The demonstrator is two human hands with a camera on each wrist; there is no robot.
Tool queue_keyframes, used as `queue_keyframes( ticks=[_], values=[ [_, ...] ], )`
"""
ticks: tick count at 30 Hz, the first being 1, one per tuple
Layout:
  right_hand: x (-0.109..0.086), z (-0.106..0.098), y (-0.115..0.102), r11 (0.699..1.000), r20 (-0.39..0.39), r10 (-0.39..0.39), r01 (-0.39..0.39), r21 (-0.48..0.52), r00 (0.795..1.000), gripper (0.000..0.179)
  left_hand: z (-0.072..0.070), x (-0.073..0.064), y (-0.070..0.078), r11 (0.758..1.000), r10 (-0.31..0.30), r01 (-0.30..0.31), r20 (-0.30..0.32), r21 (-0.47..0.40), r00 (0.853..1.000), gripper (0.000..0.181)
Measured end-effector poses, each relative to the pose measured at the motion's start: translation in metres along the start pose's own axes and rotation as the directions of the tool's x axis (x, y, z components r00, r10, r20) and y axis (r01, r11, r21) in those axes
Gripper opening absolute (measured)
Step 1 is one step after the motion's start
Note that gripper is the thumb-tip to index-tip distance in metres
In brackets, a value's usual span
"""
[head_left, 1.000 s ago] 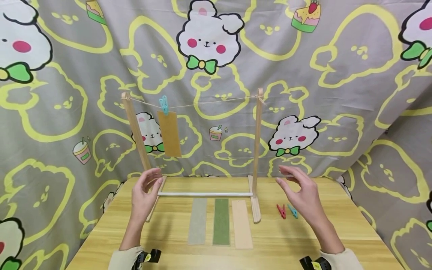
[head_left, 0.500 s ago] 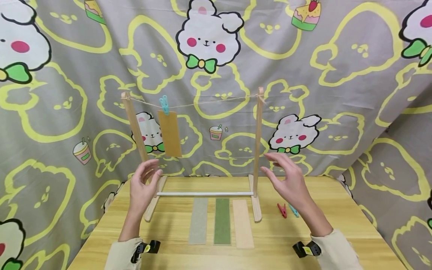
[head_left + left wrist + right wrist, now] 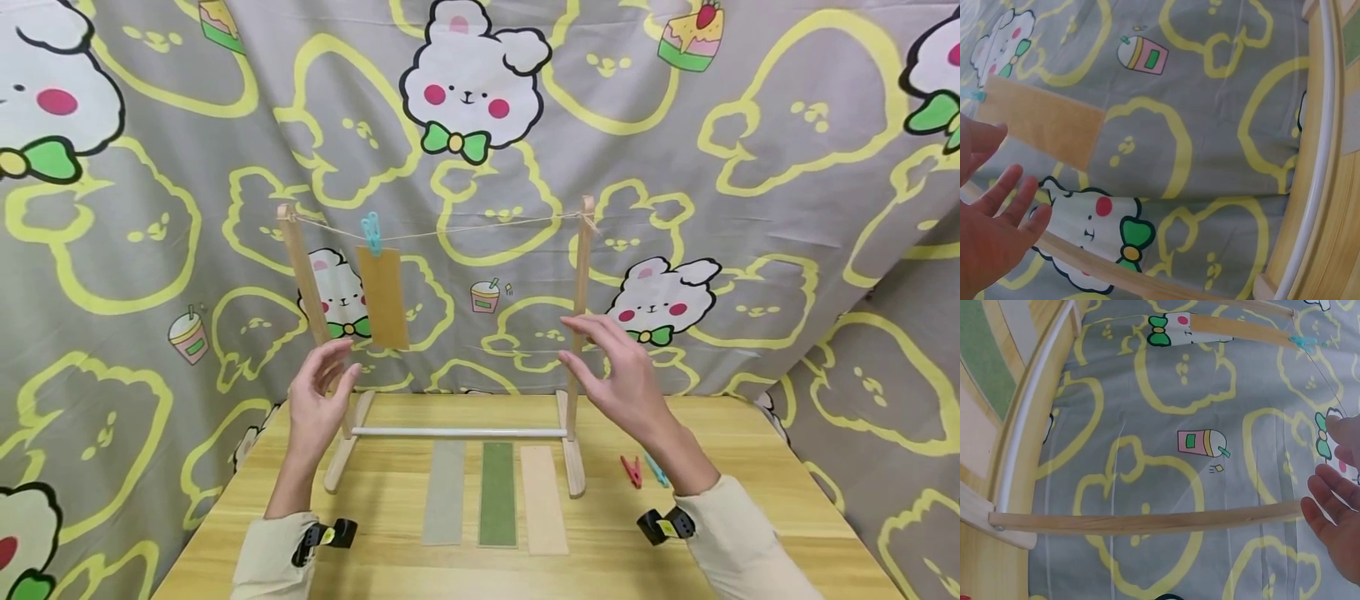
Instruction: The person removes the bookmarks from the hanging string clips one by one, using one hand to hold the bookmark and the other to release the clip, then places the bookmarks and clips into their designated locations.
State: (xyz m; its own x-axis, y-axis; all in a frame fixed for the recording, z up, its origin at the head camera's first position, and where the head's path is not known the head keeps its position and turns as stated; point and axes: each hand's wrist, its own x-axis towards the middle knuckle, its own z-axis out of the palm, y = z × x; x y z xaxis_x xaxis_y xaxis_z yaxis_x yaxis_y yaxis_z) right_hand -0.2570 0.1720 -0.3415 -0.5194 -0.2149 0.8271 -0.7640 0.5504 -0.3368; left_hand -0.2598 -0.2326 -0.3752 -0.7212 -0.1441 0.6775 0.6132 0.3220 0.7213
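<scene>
A wooden rack point(image 3: 582, 275) with a string point(image 3: 480, 227) tied between its two posts stands on the table. From the string's left part hangs a mustard-brown strip point(image 3: 385, 300), held by a light blue clothespin point(image 3: 372, 233). My left hand point(image 3: 318, 392) is raised in front of the left post, fingers relaxed and holding nothing; in the left wrist view the strip hangs beyond the fingers. My right hand point(image 3: 618, 375), also bare with loosely bent fingers, is up in front of the right post, fingertips overlapping it in the head view.
Flat on the table point(image 3: 375, 558) lie a grey strip point(image 3: 445, 492), a green strip point(image 3: 498, 493) and a peach strip point(image 3: 545, 500), side by side before the white crossbar point(image 3: 459, 432). A red clothespin point(image 3: 632, 472) and a blue clothespin point(image 3: 657, 470) lie right of the rack. A patterned curtain point(image 3: 480, 167) hangs behind.
My right hand has moved left and up, from beside the rack to in front of its right post. My left hand has risen slightly. The hanging strip stays on the string.
</scene>
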Motion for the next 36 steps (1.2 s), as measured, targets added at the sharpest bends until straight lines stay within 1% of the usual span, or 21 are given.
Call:
queue_keyframes(
  ticks=[2,6,9,11,15,17,19,22,25,28,29,33,34,36],
  values=[
    [0.004,0.002,-0.001,1.0,0.008,-0.003,0.003,0.008,1.0,0.048,0.002,0.001,0.005,1.0,0.002,-0.002,-0.002,0.001,1.0,0.038],
    [0.011,0.007,-0.004,0.999,0.022,-0.026,0.026,0.036,0.999,0.049,0.006,0.003,0.019,1.0,0.011,-0.011,-0.003,-0.013,1.0,0.037],
    [0.019,0.015,-0.007,0.997,0.021,-0.06,0.059,0.054,0.998,0.048,0.004,0.004,0.023,1.0,0.006,-0.006,-0.008,-0.018,1.0,0.037],
    [0.024,0.02,-0.009,0.995,0.019,-0.077,0.076,0.059,0.997,0.047,0.002,0.005,0.018,1.0,0.0,-0.001,-0.012,-0.025,1.0,0.037],
    [0.035,0.027,-0.013,0.993,0.025,-0.105,0.103,0.059,0.994,0.044,-0.001,0.009,-0.002,0.999,-0.007,0.006,-0.028,-0.039,1.0,0.038],
    [0.038,0.029,-0.014,0.991,0.025,-0.118,0.117,0.058,0.993,0.044,0.0,0.013,-0.01,0.998,-0.013,0.012,-0.026,-0.062,1.0,0.039],
    [0.042,0.031,-0.015,0.99,0.022,-0.13,0.129,0.058,0.991,0.044,0.002,0.016,-0.015,0.996,-0.019,0.018,-0.013,-0.086,1.0,0.039],
    [0.046,0.032,-0.015,0.987,0.018,-0.149,0.147,0.065,0.989,0.045,0.006,0.02,-0.017,0.993,-0.028,0.028,0.006,-0.116,1.0,0.039],
    [0.053,0.033,-0.018,0.984,0.029,-0.167,0.165,0.073,0.986,0.046,0.01,0.022,-0.018,0.991,-0.024,0.026,0.011,-0.131,1.0,0.04],
    [0.06,0.035,-0.022,0.982,0.05,-0.178,0.173,0.08,0.983,0.049,0.011,0.023,-0.014,0.991,-0.034,0.036,0.014,-0.132,0.999,0.04],
    [0.062,0.036,-0.023,0.981,0.057,-0.18,0.175,0.083,0.982,0.05,0.011,0.023,-0.014,0.99,-0.036,0.038,0.014,-0.135,0.999,0.04],
    [0.071,0.04,-0.028,0.979,0.08,-0.192,0.185,0.08,0.978,0.052,0.015,0.024,-0.02,0.986,-0.057,0.059,0.016,-0.156,0.998,0.042],
    [0.073,0.041,-0.029,0.979,0.084,-0.197,0.191,0.076,0.977,0.052,0.017,0.025,-0.026,0.985,-0.061,0.062,0.013,-0.161,0.998,0.042],
    [0.079,0.041,-0.032,0.977,0.088,-0.21,0.205,0.066,0.974,0.051,0.019,0.026,-0.03,0.983,-0.065,0.066,0.011,-0.173,0.998,0.042]
  ],
)
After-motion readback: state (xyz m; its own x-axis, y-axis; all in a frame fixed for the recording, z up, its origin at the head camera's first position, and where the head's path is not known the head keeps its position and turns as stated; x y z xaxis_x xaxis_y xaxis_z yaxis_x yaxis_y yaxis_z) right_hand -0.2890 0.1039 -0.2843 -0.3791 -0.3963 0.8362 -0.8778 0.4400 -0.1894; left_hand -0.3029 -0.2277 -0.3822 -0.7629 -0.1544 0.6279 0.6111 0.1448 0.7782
